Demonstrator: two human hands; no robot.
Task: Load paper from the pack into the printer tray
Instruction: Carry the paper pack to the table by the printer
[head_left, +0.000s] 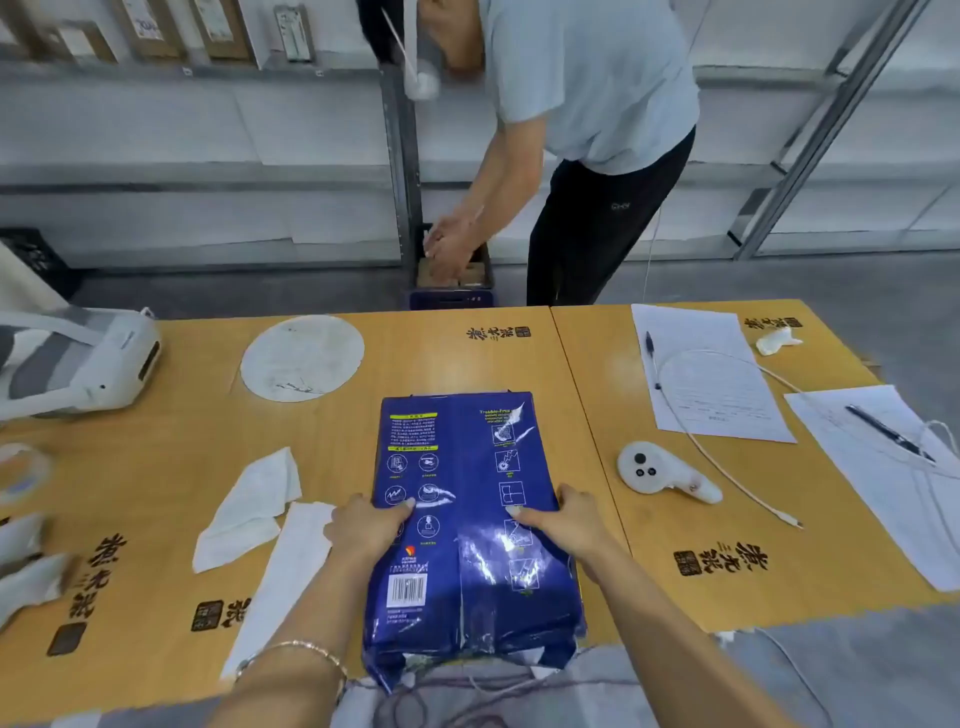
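Paper pack (467, 519): lay flat on the wooden table (441, 353), near end overhanging the front edge, wrapper torn there.
Left hand (366, 527): gripped the pack's left edge, thumb on top.
Right hand (563, 519): gripped the right edge, thumb on top.
Printer (78, 364): stood at the table's far left, well apart.

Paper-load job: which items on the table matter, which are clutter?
Job:
blue paper pack
left hand, right hand, both gripping the pack's sides
white printer, far left

Clutter:
round paper disc
tissues
white controller
white cable
pens
forms
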